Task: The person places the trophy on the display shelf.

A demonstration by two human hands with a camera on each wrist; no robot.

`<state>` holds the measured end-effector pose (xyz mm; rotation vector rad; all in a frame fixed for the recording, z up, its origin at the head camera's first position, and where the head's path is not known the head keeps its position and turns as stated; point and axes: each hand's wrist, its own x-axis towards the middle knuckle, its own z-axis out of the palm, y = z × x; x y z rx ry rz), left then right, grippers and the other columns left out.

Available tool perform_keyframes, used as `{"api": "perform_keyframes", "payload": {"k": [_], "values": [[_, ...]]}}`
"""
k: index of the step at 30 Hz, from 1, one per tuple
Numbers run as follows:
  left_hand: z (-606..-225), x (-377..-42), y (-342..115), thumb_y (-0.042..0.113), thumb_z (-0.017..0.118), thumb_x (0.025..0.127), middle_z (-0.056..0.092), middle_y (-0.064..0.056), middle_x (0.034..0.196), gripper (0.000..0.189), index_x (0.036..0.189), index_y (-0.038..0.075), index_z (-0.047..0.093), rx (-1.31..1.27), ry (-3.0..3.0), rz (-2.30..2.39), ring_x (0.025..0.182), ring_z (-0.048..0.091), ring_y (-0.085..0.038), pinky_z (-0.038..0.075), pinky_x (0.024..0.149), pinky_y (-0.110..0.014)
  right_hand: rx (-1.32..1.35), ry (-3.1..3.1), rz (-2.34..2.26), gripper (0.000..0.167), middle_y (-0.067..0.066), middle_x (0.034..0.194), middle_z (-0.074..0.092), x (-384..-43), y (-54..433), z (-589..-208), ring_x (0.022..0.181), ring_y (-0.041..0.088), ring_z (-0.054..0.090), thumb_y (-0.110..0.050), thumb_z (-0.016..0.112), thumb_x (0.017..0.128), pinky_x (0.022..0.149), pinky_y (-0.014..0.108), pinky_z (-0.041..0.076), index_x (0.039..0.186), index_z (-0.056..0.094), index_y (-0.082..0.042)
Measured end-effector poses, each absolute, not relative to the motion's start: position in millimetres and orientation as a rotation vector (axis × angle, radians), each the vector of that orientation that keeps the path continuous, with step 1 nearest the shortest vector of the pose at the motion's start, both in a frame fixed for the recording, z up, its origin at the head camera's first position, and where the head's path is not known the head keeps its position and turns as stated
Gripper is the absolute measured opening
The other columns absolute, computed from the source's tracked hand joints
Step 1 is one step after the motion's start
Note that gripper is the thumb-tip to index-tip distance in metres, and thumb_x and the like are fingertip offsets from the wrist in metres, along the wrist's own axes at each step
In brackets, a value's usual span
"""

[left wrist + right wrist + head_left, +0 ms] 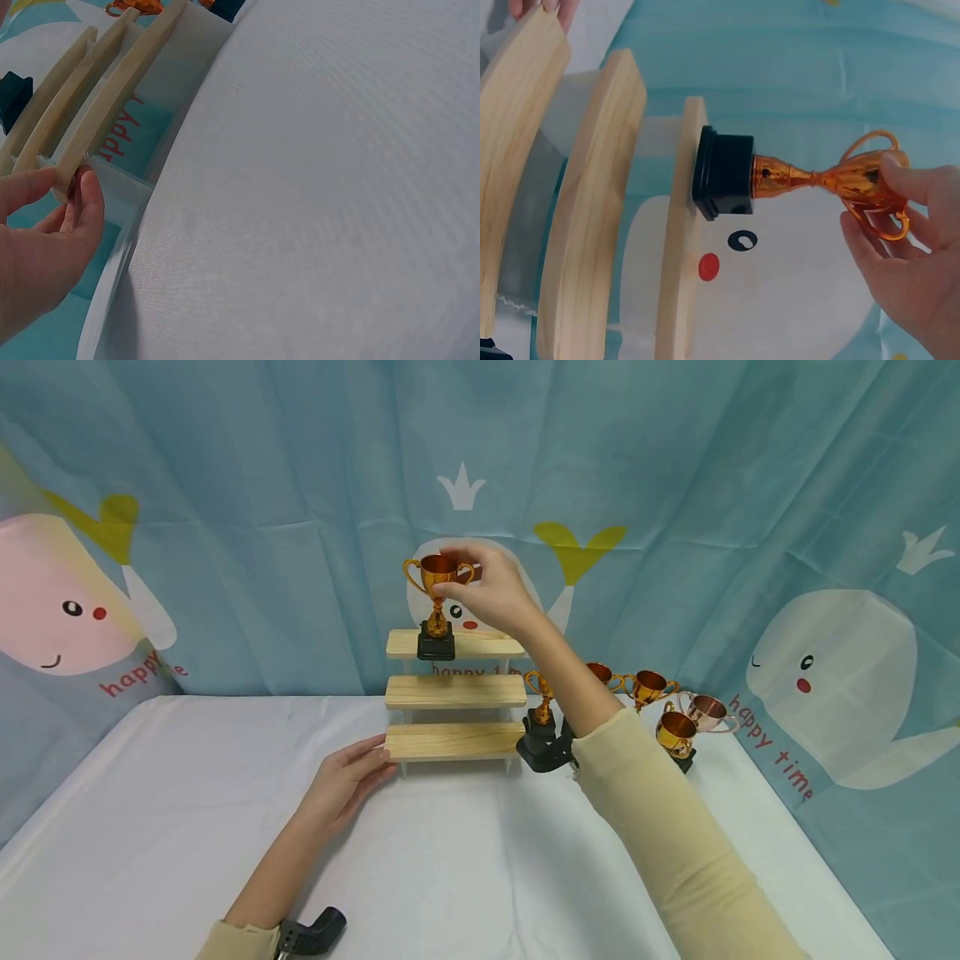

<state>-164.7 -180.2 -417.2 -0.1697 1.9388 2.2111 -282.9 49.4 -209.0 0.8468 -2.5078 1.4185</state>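
A small gold trophy cup (438, 578) with a black square base is held by its cup, near one handle, in my right hand (498, 589). Its base (726, 174) is right at the top board (676, 247) of a three-step wooden display stand (456, 692), towards the left; whether it bears its full weight there I cannot tell. At the left end of the lowest board (450, 742), my left hand (339, 787) pinches the wood between thumb and fingers, as the left wrist view shows at the board end (69, 176).
Right of the stand are several more trophies, among them a gold trophy (542, 693), another gold cup (677, 733) and a pinkish cup (707, 713). My right forearm partly hides them. A white cloth (442, 860) covers the table; a blue printed curtain (300, 527) hangs behind.
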Motion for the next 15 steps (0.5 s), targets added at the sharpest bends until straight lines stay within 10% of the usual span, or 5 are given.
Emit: {"api": "perform_keyframes", "payload": {"k": [15], "values": [[-419,-164,-181,0.009,0.052,0.112,0.039,-0.03,0.16,0.056,0.161,-0.009,0.031,-0.167,1.941,2.2,0.105,0.067,0.001,0.057,0.1,-0.019,0.828,-2.561,1.415,0.052,0.015,0.142,0.062,-294,38,-211,0.116,0.027,0.063,-0.009,0.071,0.102,0.092,0.031,0.057,0.151,0.055,-0.002]]}}
